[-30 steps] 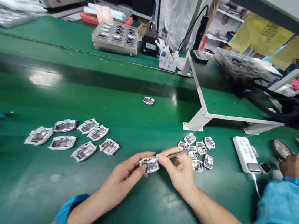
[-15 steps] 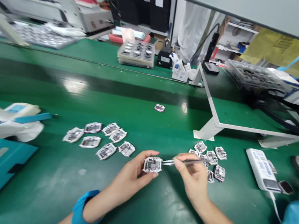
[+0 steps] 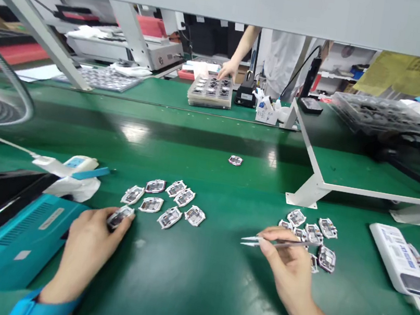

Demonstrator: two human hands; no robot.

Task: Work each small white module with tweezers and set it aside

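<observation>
My left hand [image 3: 92, 242], with a blue band at the wrist, has its fingers around a small white-framed circuit module [image 3: 120, 216] at the left of the bench. Just beyond it lie several similar modules [image 3: 151, 204] in a loose group. My right hand [image 3: 289, 264] grips a pair of tweezers [image 3: 280, 243] whose tips point left and stand apart, with nothing between them. Behind and partly under that hand is a second cluster of modules [image 3: 313, 233]. One lone module [image 3: 235, 160] rests farther back near the middle.
A teal case [image 3: 40, 237] and a white device with a blue strap [image 3: 77, 174] lie at left. On the right are a white power bank [image 3: 396, 259] and a white-legged raised shelf [image 3: 307, 190]. Across the bench, another person's hand [image 3: 229, 69] touches stacked clear trays [image 3: 209, 94].
My left hand has carried the module away from the tweezers, leftward to the left group. My right hand still holds the tweezers. Another person's hand has appeared at the stacked trays. The view has shifted.
</observation>
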